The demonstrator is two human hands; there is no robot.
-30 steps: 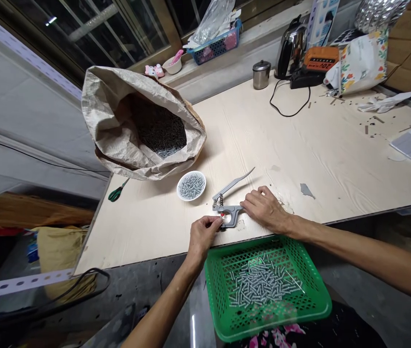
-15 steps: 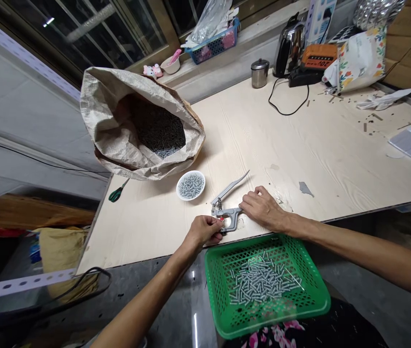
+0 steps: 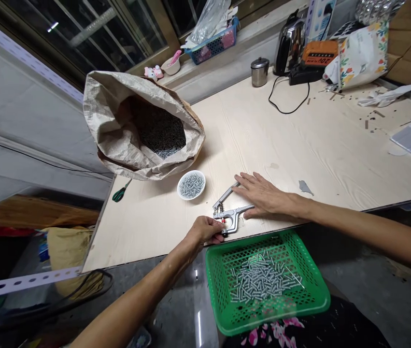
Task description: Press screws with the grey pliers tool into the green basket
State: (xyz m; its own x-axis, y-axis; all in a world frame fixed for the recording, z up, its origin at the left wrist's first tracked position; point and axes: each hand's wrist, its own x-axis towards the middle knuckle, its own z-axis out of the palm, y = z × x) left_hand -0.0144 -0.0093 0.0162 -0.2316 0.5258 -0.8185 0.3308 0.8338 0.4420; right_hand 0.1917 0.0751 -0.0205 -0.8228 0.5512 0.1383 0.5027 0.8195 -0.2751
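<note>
Pinching at gray pliers [image 3: 234, 212], left hand [image 3: 204, 229], catch too small to tell; right hand [image 3: 263, 197] spread over handle [image 3: 226, 195]; "20V" on orange box [image 3: 320, 53].

On the surface [image 3: 292, 140], the bowl [image 3: 191, 198] is placed between sack [image 3: 109, 137] and pliers [image 3: 232, 213]; the basket [image 3: 218, 285] is positioned before the pliers.

Both hands [image 3: 261, 195] and forearms [image 3: 353, 227] were bare; black clothing [image 3: 339, 324] with pink flowers [image 3: 281, 334] showed at the near edge.
</note>
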